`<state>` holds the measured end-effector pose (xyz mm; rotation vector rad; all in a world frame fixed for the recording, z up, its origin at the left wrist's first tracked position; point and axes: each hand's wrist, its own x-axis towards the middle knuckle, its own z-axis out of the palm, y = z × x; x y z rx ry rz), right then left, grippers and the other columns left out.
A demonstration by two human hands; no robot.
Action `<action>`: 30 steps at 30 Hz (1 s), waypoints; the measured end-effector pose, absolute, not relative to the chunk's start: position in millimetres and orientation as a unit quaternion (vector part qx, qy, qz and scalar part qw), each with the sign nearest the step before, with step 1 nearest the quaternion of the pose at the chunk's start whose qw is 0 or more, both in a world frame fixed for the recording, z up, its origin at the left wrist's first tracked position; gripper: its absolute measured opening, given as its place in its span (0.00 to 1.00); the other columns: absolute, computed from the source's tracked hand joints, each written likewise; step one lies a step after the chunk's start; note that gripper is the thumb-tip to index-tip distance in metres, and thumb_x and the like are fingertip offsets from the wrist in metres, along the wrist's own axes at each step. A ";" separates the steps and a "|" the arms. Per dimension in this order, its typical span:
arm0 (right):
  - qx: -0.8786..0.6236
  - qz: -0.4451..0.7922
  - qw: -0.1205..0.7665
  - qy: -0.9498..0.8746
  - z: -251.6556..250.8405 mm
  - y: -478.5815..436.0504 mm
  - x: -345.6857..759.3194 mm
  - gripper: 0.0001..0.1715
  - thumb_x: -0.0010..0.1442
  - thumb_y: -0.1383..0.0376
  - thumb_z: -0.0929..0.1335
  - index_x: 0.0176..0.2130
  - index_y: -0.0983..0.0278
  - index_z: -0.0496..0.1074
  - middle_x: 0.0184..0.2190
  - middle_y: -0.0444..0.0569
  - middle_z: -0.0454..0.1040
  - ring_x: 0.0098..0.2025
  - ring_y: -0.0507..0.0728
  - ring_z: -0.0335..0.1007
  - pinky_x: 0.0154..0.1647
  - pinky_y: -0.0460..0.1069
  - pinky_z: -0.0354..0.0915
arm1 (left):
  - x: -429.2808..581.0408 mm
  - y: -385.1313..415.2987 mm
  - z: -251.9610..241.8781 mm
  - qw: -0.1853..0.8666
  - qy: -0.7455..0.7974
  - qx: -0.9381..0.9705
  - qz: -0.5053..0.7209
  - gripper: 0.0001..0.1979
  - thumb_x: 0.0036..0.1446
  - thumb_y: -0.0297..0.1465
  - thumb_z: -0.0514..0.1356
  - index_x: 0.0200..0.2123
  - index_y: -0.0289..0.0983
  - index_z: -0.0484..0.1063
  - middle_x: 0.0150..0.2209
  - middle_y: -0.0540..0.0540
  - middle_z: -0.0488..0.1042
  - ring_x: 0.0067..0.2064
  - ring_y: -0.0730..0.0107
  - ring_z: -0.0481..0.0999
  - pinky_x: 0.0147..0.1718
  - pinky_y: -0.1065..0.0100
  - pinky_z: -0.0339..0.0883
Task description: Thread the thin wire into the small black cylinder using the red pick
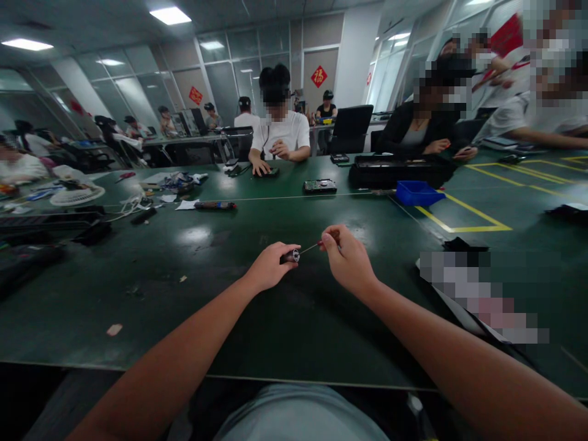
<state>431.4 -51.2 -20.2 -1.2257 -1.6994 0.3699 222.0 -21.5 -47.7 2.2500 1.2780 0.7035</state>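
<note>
My left hand [270, 264] is closed around a small dark cylinder with a silver end [291, 256], held just above the green table [206, 294]. My right hand [346, 260] pinches a thin screwdriver [316, 246] with a reddish handle. Its metal tip points left and meets the silver end of the cylinder. Both hands hover over the middle of the table, close together.
A blue bin [416, 193] and a long black tray [395, 171] sit at the far right, inside yellow tape lines [463, 228]. A hard drive [320, 186] and a screwdriver [215, 206] lie farther out. Several people work across the table. Cables and a white fan [76, 196] clutter the left.
</note>
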 end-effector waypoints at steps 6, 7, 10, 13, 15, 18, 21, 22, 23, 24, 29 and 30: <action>-0.524 0.128 0.466 -0.701 -22.2 -49.2 433.3 0.09 0.68 0.60 0.60 0.39 0.61 0.66 0.30 0.48 0.75 0.33 0.58 0.74 0.35 0.52 0.62 | 221.7 -23.2 -43.1 0.237 0.475 0.806 0.260 0.22 0.57 0.29 0.64 0.56 0.42 0.73 0.44 0.45 0.73 0.45 0.61 0.73 0.50 0.59 0.65; -0.525 0.127 0.464 -0.702 -22.7 -48.6 433.5 0.09 0.68 0.60 0.60 0.39 0.61 0.66 0.31 0.48 0.75 0.33 0.58 0.74 0.35 0.52 0.62 | 221.7 -23.3 -42.9 0.239 0.476 0.805 0.262 0.22 0.57 0.29 0.64 0.56 0.42 0.73 0.44 0.45 0.73 0.45 0.61 0.73 0.49 0.59 0.66; -0.525 0.135 0.463 -0.701 -24.0 -47.2 433.4 0.10 0.68 0.60 0.60 0.39 0.61 0.67 0.31 0.49 0.75 0.34 0.58 0.74 0.35 0.52 0.63 | 221.5 -22.8 -44.0 0.246 0.475 0.800 0.273 0.22 0.57 0.30 0.64 0.55 0.43 0.73 0.44 0.45 0.74 0.45 0.60 0.73 0.48 0.58 0.66; -0.524 0.152 0.472 -0.693 -23.8 -47.7 432.9 0.10 0.68 0.59 0.61 0.40 0.61 0.67 0.31 0.48 0.76 0.35 0.58 0.74 0.36 0.52 0.63 | 220.5 -20.5 -46.6 0.259 0.482 0.779 0.306 0.20 0.57 0.30 0.64 0.54 0.44 0.73 0.46 0.46 0.75 0.47 0.60 0.73 0.49 0.58 0.66; -0.520 0.159 0.477 -0.690 -22.5 -49.0 432.7 0.11 0.68 0.58 0.61 0.41 0.61 0.67 0.32 0.48 0.76 0.34 0.58 0.74 0.35 0.51 0.63 | 219.7 -18.1 -48.7 0.276 0.489 0.755 0.339 0.19 0.56 0.31 0.64 0.53 0.43 0.73 0.47 0.45 0.75 0.47 0.60 0.74 0.50 0.59 0.66; -0.519 0.164 0.478 -0.689 -20.3 -51.1 433.0 0.12 0.69 0.57 0.60 0.43 0.61 0.68 0.29 0.47 0.75 0.31 0.57 0.73 0.33 0.51 0.62 | 218.9 -15.0 -51.0 0.316 0.483 0.721 0.383 0.18 0.57 0.30 0.63 0.51 0.41 0.71 0.47 0.45 0.75 0.47 0.62 0.75 0.51 0.59 0.66; -0.523 0.164 0.475 -0.688 -19.5 -51.8 433.1 0.13 0.69 0.56 0.60 0.45 0.61 0.68 0.27 0.46 0.74 0.30 0.56 0.72 0.33 0.51 0.62 | 219.7 -16.8 -49.0 0.337 0.476 0.709 0.396 0.17 0.59 0.29 0.59 0.53 0.40 0.68 0.46 0.45 0.75 0.47 0.62 0.74 0.50 0.59 0.65; -0.524 0.164 0.473 -0.689 -19.7 -51.7 433.0 0.14 0.69 0.56 0.60 0.45 0.61 0.68 0.28 0.46 0.74 0.30 0.56 0.72 0.33 0.51 0.62 | 220.4 -19.0 -46.7 0.332 0.479 0.713 0.389 0.17 0.60 0.30 0.59 0.53 0.40 0.67 0.45 0.45 0.74 0.46 0.63 0.74 0.48 0.60 0.66; -0.523 0.164 0.473 -0.690 -20.0 -51.5 432.8 0.14 0.69 0.56 0.60 0.45 0.61 0.68 0.28 0.46 0.75 0.31 0.57 0.73 0.33 0.51 0.62 | 221.3 -21.7 -43.8 0.320 0.485 0.721 0.378 0.17 0.60 0.32 0.59 0.53 0.40 0.66 0.44 0.45 0.74 0.44 0.63 0.74 0.46 0.60 0.66; -0.523 0.164 0.473 -0.690 -20.3 -51.3 432.6 0.14 0.69 0.56 0.60 0.45 0.61 0.68 0.28 0.46 0.75 0.31 0.57 0.73 0.34 0.51 0.63 | 222.4 -24.8 -40.5 0.304 0.490 0.733 0.360 0.17 0.60 0.34 0.59 0.53 0.40 0.67 0.43 0.45 0.74 0.42 0.63 0.74 0.43 0.61 0.67; -0.523 0.168 0.472 -0.690 -20.5 -51.2 431.4 0.13 0.68 0.57 0.61 0.45 0.61 0.68 0.28 0.47 0.75 0.32 0.58 0.74 0.35 0.52 0.63 | 229.3 -38.1 -28.9 0.235 0.467 0.824 0.218 0.15 0.62 0.41 0.59 0.46 0.38 0.71 0.40 0.45 0.74 0.39 0.62 0.74 0.39 0.61 0.67; -0.523 0.169 0.471 -0.690 -20.3 -51.4 431.2 0.13 0.68 0.57 0.61 0.45 0.61 0.68 0.28 0.47 0.75 0.32 0.58 0.74 0.35 0.52 0.63 | 230.8 -39.5 -29.2 0.221 0.455 0.840 0.197 0.14 0.63 0.40 0.58 0.47 0.38 0.71 0.43 0.44 0.75 0.41 0.62 0.74 0.40 0.61 0.67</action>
